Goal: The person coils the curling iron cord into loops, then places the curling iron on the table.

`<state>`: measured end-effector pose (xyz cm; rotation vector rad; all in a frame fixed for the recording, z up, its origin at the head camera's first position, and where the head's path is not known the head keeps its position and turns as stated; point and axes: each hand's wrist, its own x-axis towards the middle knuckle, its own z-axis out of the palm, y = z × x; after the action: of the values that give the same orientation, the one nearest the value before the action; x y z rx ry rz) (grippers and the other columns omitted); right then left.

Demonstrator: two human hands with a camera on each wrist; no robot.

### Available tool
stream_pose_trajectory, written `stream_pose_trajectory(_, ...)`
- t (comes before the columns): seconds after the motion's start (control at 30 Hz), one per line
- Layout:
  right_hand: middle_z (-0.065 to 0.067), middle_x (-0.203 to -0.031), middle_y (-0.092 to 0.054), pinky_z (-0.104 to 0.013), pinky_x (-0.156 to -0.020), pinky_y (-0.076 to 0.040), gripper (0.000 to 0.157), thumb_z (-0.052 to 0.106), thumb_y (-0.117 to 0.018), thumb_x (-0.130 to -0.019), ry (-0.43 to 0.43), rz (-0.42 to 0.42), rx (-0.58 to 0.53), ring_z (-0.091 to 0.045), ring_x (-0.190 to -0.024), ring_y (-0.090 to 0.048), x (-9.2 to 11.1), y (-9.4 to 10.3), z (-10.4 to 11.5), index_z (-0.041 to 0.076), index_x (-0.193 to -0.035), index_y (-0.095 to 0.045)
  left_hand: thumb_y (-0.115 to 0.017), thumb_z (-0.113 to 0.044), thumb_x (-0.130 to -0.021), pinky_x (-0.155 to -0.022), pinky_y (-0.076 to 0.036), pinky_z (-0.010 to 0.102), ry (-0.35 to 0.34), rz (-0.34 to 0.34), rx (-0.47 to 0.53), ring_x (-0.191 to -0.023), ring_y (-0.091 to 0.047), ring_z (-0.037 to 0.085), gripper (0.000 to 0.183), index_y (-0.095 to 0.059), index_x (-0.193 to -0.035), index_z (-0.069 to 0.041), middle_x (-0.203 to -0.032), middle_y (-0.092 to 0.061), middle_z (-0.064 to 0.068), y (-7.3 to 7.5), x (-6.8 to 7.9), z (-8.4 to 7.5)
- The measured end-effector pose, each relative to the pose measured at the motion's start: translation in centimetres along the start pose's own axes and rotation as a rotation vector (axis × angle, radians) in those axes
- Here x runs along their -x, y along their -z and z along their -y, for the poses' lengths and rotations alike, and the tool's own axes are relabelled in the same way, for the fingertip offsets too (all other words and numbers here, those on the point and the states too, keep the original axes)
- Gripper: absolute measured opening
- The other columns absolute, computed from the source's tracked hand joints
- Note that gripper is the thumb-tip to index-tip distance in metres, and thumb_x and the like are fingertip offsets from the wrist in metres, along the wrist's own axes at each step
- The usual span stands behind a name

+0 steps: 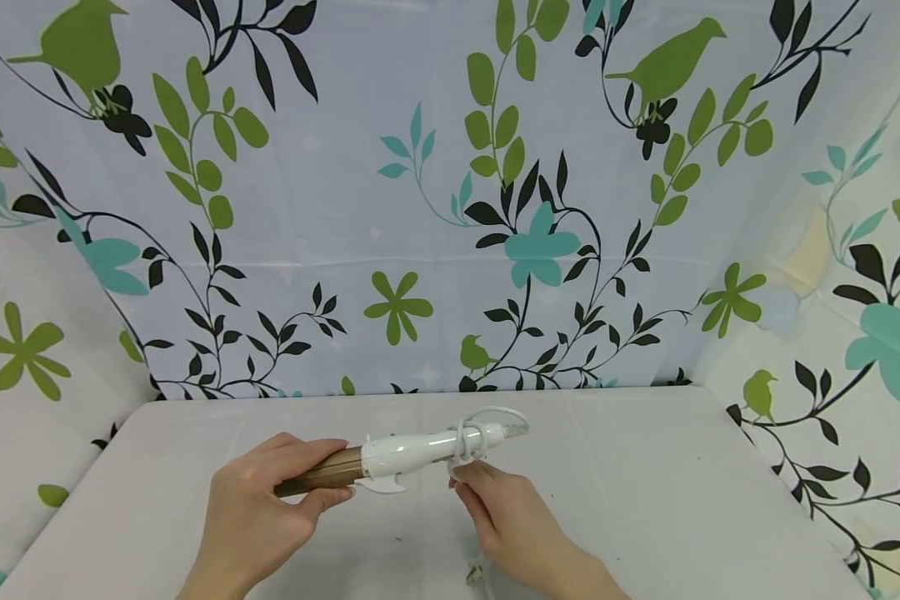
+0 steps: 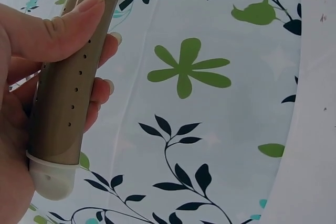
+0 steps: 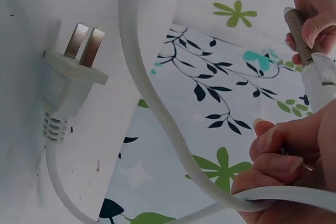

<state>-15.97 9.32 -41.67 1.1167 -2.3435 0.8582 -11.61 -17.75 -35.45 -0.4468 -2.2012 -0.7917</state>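
Observation:
A curling iron [image 1: 412, 454] with a white handle and a brown barrel [image 2: 65, 103] is held above the white table. My left hand [image 1: 258, 508] grips it by the barrel, thumb on one side and fingers round the other. Small holes run along the barrel, which ends in a white tip [image 2: 52, 182]. White cord [image 1: 468, 442] is looped round the far end of the handle. Just below those loops, my right hand [image 1: 513, 525] holds a length of the cord in curled fingers. The two-pin plug [image 3: 76, 80] hangs close over the table at the cord's end.
The white tabletop [image 1: 630, 475] spreads out under both hands, with a few tiny dark specks on it. Behind it hangs a cloth [image 1: 330, 208] printed with leaves, birds and flowers, and similar patterned cloth stands at both sides.

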Motion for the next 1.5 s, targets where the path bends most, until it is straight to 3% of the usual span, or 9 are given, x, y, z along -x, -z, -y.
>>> stream_pose_trajectory(0.3, 0.006, -0.095, -0.069, -0.01, -0.066, -0.045, 0.019, 0.008, -0.061, -0.098, 0.015, 0.157, 0.04, 0.0, -0.071, -0.052, 0.1, 1.1, 0.2, 0.015, -0.116, -0.059, -0.096, -0.005, -0.046, -0.06, -0.047, 0.009, 0.022, 0.001, -0.022, -0.07, -0.062, -0.001, 0.054, -0.08, -0.095, -0.022, -0.079, -0.07, -0.015, 0.2, 0.0, 0.2)
stream_pose_trajectory(0.6, 0.004, -0.09, -0.062, -0.013, -0.067, -0.048, 0.037, 0.006, -0.06, -0.098, -0.039, 0.285, 0.034, -0.001, -0.07, -0.051, -0.1, 1.3, 0.4, 0.013, -0.134, -0.051, -0.095, -0.005, -0.047, -0.059, -0.044, 0.011, 0.029, -0.022, -0.04, -0.068, -0.061, -0.002, 0.053, -0.08, -0.095, -0.022, -0.078, -0.07, -0.015, 0.2, 0.1, 0.1)
stream_pose_trajectory(0.9, 0.004, -0.089, -0.052, -0.008, -0.057, -0.038, 0.053, 0.007, -0.06, -0.098, -0.076, 0.315, 0.034, 0.0, -0.054, -0.035, -0.1, 1.3, 0.5, 0.017, -0.146, -0.043, -0.095, -0.004, -0.046, -0.059, -0.045, 0.01, 0.049, -0.025, -0.049, -0.069, -0.062, -0.002, 0.055, -0.08, -0.096, -0.021, -0.078, -0.07, -0.014, 0.1, 0.0, 0.0)
stream_pose_trajectory(1.03, 0.004, -0.087, -0.059, -0.012, -0.062, -0.044, 0.049, 0.005, -0.06, -0.098, -0.083, 0.291, 0.02, 0.0, -0.059, -0.043, 0.1, 1.3, 0.5, 0.015, -0.144, -0.045, -0.095, -0.003, -0.046, -0.059, -0.046, 0.01, 0.054, -0.02, -0.051, -0.069, -0.062, -0.001, 0.055, -0.08, -0.096, -0.02, -0.077, -0.07, -0.014, 0.0, -0.1, 0.0)
stream_pose_trajectory(1.2, -0.004, -0.114, -0.071, -0.023, -0.077, -0.057, 0.042, 0.002, -0.057, -0.098, -0.091, 0.277, 0.036, -0.011, -0.085, -0.069, 0.0, 0.9, 0.9, 0.006, -0.14, -0.047, -0.096, -0.005, -0.047, -0.06, -0.047, 0.01, 0.069, -0.012, -0.057, -0.069, -0.061, -0.001, 0.053, -0.081, -0.095, -0.02, -0.077, -0.07, -0.015, -0.4, -0.1, -0.2)
stream_pose_trajectory(1.27, -0.006, -0.126, -0.069, -0.027, -0.083, -0.058, 0.041, 0.003, -0.057, -0.099, -0.117, 0.308, 0.047, -0.016, -0.098, -0.071, -0.1, 0.8, 1.2, 0.004, -0.139, -0.047, -0.096, -0.005, -0.047, -0.059, -0.046, 0.01, 0.074, -0.011, -0.066, -0.068, -0.06, -0.002, 0.053, -0.081, -0.095, -0.022, -0.077, -0.07, -0.016, -0.5, -0.1, -0.2)
stream_pose_trajectory(1.33, -0.006, -0.127, -0.068, -0.028, -0.085, -0.057, 0.04, 0.004, -0.057, -0.099, -0.143, 0.337, 0.058, -0.017, -0.102, -0.071, -0.2, 0.7, 1.3, 0.004, -0.138, -0.048, -0.096, -0.006, -0.047, -0.059, -0.045, 0.01, 0.074, -0.008, -0.071, -0.067, -0.059, -0.003, 0.052, -0.081, -0.094, -0.022, -0.076, -0.069, -0.016, -0.7, -0.1, -0.2)
stream_pose_trajectory(1.5, -0.004, -0.121, -0.071, -0.026, -0.084, -0.057, 0.037, 0.004, -0.059, -0.098, -0.151, 0.358, 0.046, -0.011, -0.096, -0.071, -0.4, 0.9, 1.7, 0.009, -0.134, -0.051, -0.096, -0.008, -0.047, -0.057, -0.043, 0.012, 0.071, 0.005, -0.098, -0.065, -0.057, -0.004, 0.05, -0.081, -0.093, -0.023, -0.075, -0.068, -0.016, -1.1, -0.2, -0.4)
